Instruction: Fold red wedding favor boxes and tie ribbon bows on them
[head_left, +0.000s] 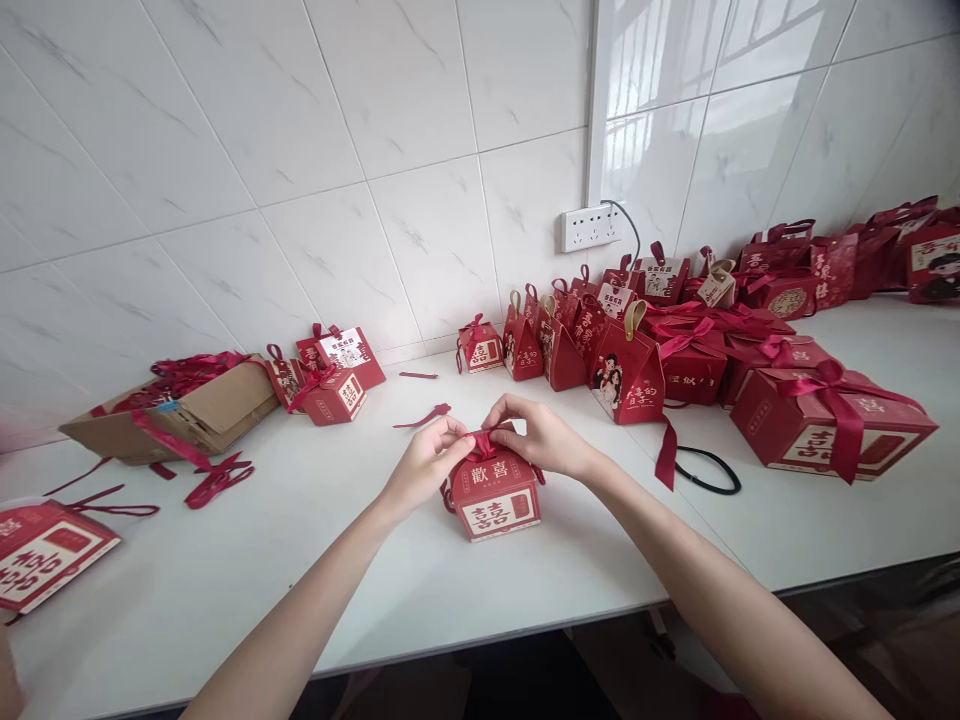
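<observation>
A small red gift box (501, 510) with white panels and Chinese characters stands upright on the white table in front of me. Dark red ribbon (486, 446) is gathered in a knot or bow on its top. My left hand (429, 458) pinches the ribbon from the left, thumb against fingers. From the right, my right hand (534, 432) pinches the same ribbon with its thumb and forefinger. Ribbon ends hang down at both sides of the box. The fingers partly cover the bow, so its exact shape is hidden.
An open cardboard box (225, 405) full of red ribbon stands at the left. Many red gift boxes (626, 375) crowd the back right. A black loop (709, 470) lies right of my arm, and another red box (52, 550) is at the left edge. A socket strip (592, 228) is on the wall.
</observation>
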